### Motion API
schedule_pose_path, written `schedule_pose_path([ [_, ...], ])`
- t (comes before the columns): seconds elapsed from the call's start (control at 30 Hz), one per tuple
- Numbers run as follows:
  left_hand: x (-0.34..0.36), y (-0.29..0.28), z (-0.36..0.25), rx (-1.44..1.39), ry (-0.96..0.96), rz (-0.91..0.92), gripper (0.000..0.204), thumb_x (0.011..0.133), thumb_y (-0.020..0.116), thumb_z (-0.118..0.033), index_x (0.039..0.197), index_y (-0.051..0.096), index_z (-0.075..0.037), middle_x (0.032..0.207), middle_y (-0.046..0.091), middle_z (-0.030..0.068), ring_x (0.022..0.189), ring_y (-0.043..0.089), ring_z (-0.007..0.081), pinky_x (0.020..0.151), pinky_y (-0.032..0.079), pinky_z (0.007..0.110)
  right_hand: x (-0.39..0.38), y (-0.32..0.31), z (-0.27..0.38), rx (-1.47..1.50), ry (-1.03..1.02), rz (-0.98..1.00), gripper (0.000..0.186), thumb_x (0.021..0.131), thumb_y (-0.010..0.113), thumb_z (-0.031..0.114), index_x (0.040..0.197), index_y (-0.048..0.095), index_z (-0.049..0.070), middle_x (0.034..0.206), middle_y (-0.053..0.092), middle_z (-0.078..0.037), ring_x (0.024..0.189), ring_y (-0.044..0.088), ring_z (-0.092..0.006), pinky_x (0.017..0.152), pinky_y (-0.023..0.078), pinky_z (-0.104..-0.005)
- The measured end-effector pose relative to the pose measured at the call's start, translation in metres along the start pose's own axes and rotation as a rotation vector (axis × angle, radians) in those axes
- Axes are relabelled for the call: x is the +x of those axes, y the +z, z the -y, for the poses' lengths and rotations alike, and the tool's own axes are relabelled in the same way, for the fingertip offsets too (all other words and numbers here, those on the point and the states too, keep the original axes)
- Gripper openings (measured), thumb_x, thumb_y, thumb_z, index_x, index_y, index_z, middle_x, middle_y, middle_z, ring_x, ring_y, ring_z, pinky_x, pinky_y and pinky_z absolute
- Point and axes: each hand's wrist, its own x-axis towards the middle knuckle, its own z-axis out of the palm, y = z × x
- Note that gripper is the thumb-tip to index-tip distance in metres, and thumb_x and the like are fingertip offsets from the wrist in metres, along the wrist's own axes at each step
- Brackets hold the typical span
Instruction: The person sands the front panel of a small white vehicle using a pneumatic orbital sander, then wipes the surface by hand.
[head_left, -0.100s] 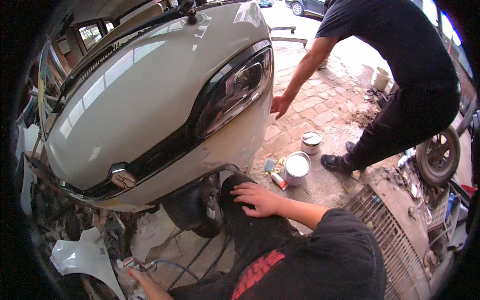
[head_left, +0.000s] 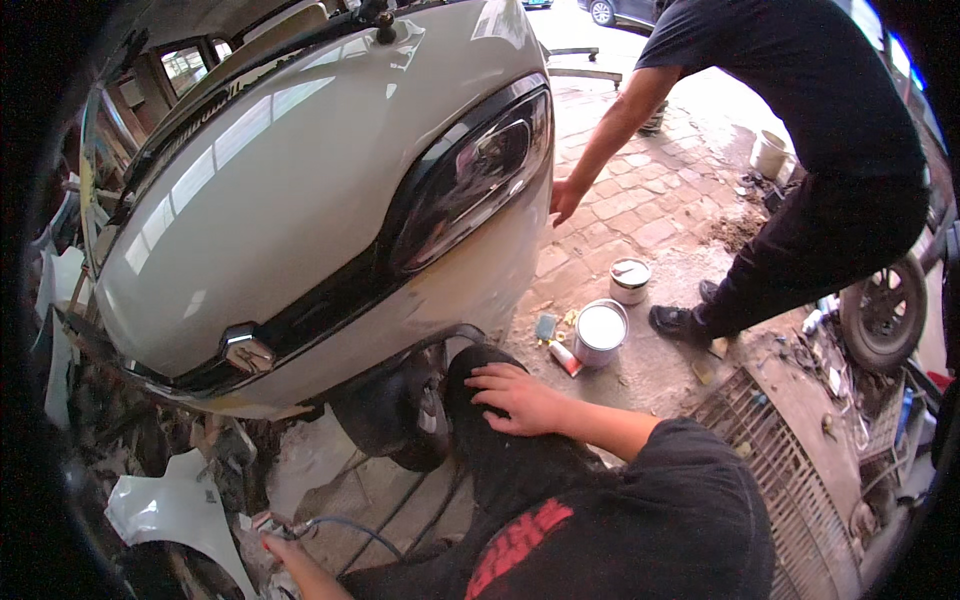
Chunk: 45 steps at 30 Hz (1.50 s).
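My left hand (head_left: 284, 552), low at the left, is closed round a small hand-held air tool (head_left: 270, 523). A thin blue hose (head_left: 350, 523) leads from it; its working end is too small to make out. My right hand (head_left: 516, 399) lies flat on my dark-trousered knee, fingers spread, holding nothing. In front of me stands a white vehicle front (head_left: 270, 190) with a headlight (head_left: 485, 165) and a badge (head_left: 247, 350). A co-worker (head_left: 790, 110) bends on the right, one hand (head_left: 567, 199) at the vehicle's side; that hand's fingers are partly hidden.
Two open cans, a larger one (head_left: 600, 330) and a smaller one (head_left: 630, 281), stand on the floor beside a red-and-white tube (head_left: 565, 358). At right lie a metal grate (head_left: 775, 460) and a wheel (head_left: 884, 315). A loose white panel (head_left: 175, 505) sits at lower left.
The view has shifted slightly, so the vehicle and cans appear a little further right and the cans a touch lower or level. Both my hands keep their places.
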Motion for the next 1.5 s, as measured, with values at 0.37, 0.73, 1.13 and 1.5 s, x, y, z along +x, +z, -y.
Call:
schedule_pose_path([
  [0.37, -0.087, 0.010, -0.009, 0.088, -0.040, -0.070, 0.053, 0.104, 0.047, -0.042, 0.136, 0.052, -0.001, 0.134, 0.061, 0.0182, 0.114, 0.064, 0.0350, 0.095, 0.056, 0.054, -0.056, 0.011, 0.074, 0.404, -0.167, 0.484, 0.027, 0.093, 0.064, 0.021, 0.108, 0.064, -0.002, 0.117, 0.063, -0.020, 0.111, 0.060, -0.0390, 0.092, 0.050, -0.0475],
  [0.73, -0.133, 0.026, -0.001, 0.035, -0.007, -0.193, 0.052, 0.102, 0.054, -0.044, 0.135, 0.053, -0.003, 0.129, 0.063, 0.0163, 0.110, 0.066, 0.0343, 0.083, 0.057, 0.049, -0.095, -0.060, 0.088, 0.427, 0.441, 0.989, 0.037, 0.100, 0.057, 0.034, 0.114, 0.052, 0.000, 0.101, 0.065, -0.026, 0.099, 0.063, -0.0460, 0.086, 0.048, -0.0540],
  [1.13, -0.049, -0.025, 0.013, -0.006, 0.002, -0.200, 0.053, 0.099, 0.060, -0.043, 0.127, 0.056, 0.002, 0.120, 0.067, 0.0126, 0.103, 0.068, 0.0322, 0.089, 0.056, 0.048, -0.116, -0.059, 0.071, 0.236, 0.579, 1.164, 0.032, 0.095, 0.063, 0.032, 0.108, 0.063, 0.003, 0.094, 0.068, -0.020, 0.093, 0.066, -0.0396, 0.080, 0.051, -0.0481],
  [1.5, -0.013, -0.003, 0.047, 0.122, -0.034, -0.133, 0.064, 0.095, 0.057, -0.054, 0.136, 0.052, -0.006, 0.131, 0.059, 0.0134, 0.114, 0.060, 0.0342, 0.090, 0.052, 0.052, -0.146, -0.070, 0.065, 0.469, 0.558, 1.038, 0.027, 0.096, 0.063, 0.027, 0.105, 0.060, 0.001, 0.096, 0.065, -0.020, 0.092, 0.064, -0.0363, 0.078, 0.049, -0.0468],
])
